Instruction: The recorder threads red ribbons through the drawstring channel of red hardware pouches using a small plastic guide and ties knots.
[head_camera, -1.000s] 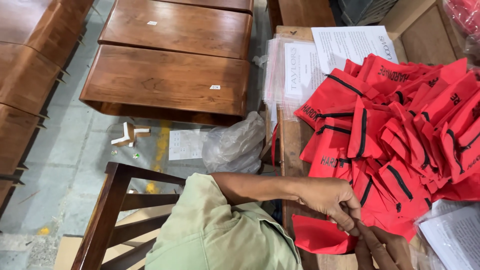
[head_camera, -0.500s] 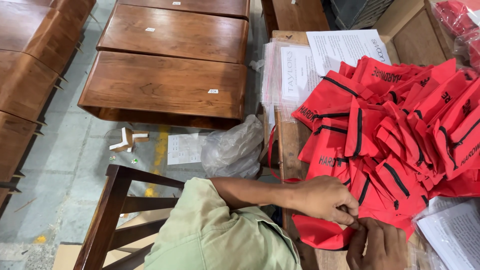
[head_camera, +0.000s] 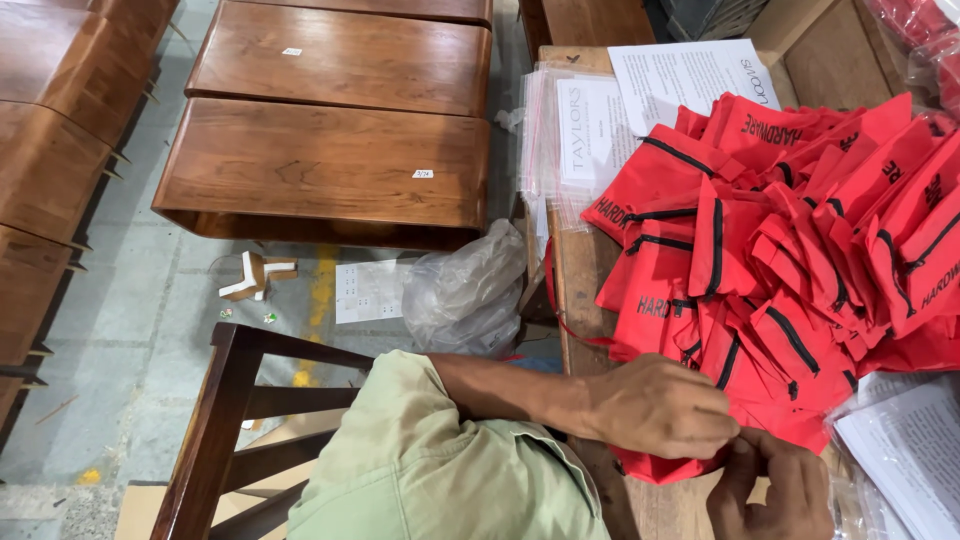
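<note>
Head view, looking down: my left hand (head_camera: 660, 408) and my right hand (head_camera: 775, 490) meet at the lower right of the frame, both grips pinching the same red pouch (head_camera: 665, 466) at its upper edge. That pouch lies on the wooden table (head_camera: 580, 270), at the near end of a big heap of red pouches (head_camera: 790, 230) (black zips, all alike). Printed sheets (head_camera: 680, 80) in clear sleeves sit at the top. A crumpled plastic bag (head_camera: 465, 290) hangs left of the table.

We see clear plastic sleeves holding white printed sheets (head_camera: 585, 125) behind the heaped red drawstring pouches (head_camera: 800, 230); a small white label (head_camera: 423, 174) sits on a brown bench.
</note>
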